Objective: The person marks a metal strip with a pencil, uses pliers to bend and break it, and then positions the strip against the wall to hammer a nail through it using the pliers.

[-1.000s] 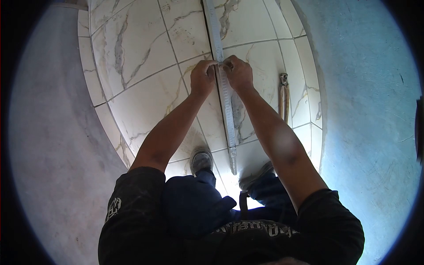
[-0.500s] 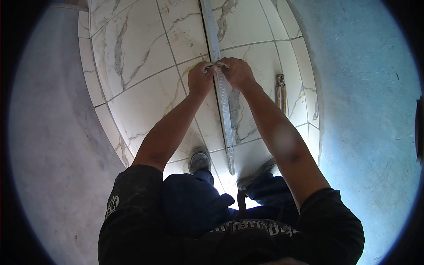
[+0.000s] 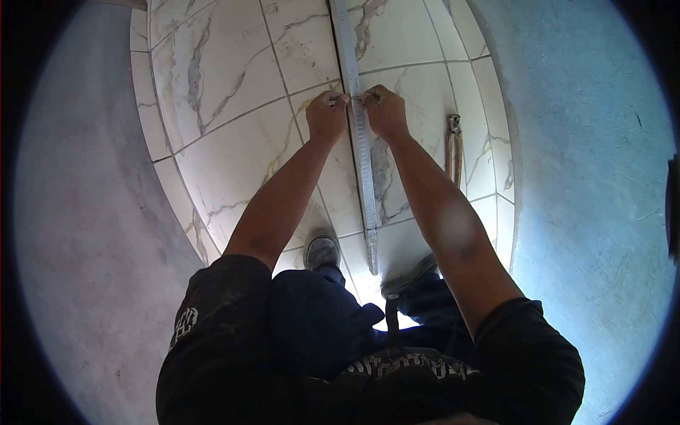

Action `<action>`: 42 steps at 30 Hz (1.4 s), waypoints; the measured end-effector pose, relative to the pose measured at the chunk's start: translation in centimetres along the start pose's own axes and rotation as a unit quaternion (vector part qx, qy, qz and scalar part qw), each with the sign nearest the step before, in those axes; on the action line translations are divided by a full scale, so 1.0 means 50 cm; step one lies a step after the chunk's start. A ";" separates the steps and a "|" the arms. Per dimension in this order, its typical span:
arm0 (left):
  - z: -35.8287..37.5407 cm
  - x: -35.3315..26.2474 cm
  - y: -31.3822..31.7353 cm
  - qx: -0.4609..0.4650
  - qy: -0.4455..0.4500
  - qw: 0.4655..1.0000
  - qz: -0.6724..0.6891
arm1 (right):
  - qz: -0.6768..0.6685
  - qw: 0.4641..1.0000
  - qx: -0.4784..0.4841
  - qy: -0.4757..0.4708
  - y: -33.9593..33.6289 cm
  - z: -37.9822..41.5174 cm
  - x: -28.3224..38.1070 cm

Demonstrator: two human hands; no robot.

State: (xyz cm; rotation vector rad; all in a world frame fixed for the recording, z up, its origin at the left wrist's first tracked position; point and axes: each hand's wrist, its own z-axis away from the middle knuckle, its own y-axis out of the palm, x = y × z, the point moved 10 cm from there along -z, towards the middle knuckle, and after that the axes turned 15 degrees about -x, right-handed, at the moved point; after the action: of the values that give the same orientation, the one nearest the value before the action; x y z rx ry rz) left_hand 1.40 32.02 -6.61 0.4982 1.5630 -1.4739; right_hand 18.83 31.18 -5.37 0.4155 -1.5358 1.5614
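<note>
We see a floor of glossy white marble-veined square tiles [image 3: 234,134] flanked by rough grey cement walls, left [image 3: 85,212] and right [image 3: 588,156]. A long straight ribbed aluminium screed bar [image 3: 363,163] lies along a grout joint, running from between the feet to the far edge. Compared with half a second ago, both hands have slid slightly farther along the bar and parted a little. The left hand [image 3: 327,115] and right hand [image 3: 384,112] flank the bar, fingers curled and touching its edges; whether anything small is pinched we cannot tell. A slender wooden-handled tool [image 3: 454,152] lies on the tiles just right of the right forearm. A grey shoe [image 3: 322,250] stands near.
</note>
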 end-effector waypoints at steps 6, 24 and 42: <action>-0.020 -0.026 -0.001 -0.026 0.102 0.994 0.005 | 0.103 0.990 -0.027 -0.092 -0.009 0.035 0.020; -0.073 -0.203 0.128 0.319 0.464 0.811 -0.162 | 0.221 0.809 0.024 -0.544 -0.007 0.100 0.164; -0.090 -0.213 0.133 0.330 0.456 0.816 -0.131 | 0.167 0.773 0.065 -0.608 0.005 0.047 0.192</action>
State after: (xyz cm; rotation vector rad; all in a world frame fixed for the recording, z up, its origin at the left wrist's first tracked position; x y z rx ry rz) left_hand 10.64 40.64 -2.30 1.6467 1.8076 -2.1719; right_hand 12.51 32.36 2.13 1.5247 -2.5558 1.7371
